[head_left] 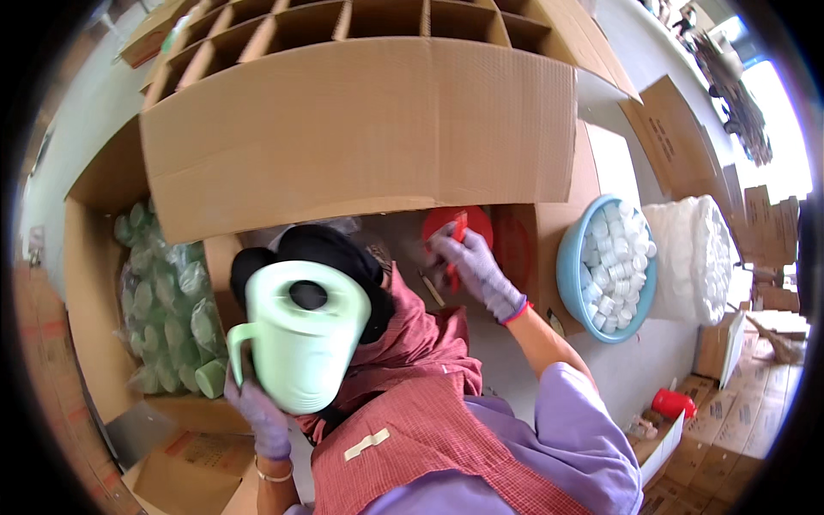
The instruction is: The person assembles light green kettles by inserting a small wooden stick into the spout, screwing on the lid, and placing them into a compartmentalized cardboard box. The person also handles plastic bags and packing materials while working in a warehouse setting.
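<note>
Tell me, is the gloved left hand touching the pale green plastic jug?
Touching. The head view shows the left hand wrapped around the pale green plastic jug at its handle.

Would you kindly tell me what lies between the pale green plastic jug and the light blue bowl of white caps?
In the head view, the right hand in its purple glove, gripping a red tool, lies between the pale green plastic jug and the light blue bowl.

hands: lilac gloves, left hand [260, 415], right hand [477, 273] | sleeve: lavender | apron: red check | left wrist: bangle
</note>
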A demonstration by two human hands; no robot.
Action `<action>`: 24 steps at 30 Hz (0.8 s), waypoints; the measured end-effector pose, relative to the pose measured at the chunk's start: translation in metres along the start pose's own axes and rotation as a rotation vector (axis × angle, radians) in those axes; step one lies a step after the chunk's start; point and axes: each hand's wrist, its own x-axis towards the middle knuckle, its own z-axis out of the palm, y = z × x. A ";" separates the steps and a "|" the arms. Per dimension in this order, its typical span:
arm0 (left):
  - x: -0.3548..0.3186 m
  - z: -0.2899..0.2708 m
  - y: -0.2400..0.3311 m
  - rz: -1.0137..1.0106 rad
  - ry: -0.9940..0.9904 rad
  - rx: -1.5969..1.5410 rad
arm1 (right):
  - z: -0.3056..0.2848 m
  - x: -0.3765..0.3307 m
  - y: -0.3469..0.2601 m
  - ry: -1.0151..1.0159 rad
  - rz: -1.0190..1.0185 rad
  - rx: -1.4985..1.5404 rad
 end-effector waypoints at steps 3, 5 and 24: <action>-0.015 -0.017 -0.002 0.384 -0.184 0.592 | -0.122 0.049 0.127 0.231 0.249 -0.181; -0.020 -0.027 -0.002 0.358 -0.148 0.778 | -0.171 0.077 0.197 0.309 0.319 -0.479; -0.030 -0.071 0.021 -0.340 -0.320 0.742 | -0.099 0.079 0.370 -0.112 0.178 -1.106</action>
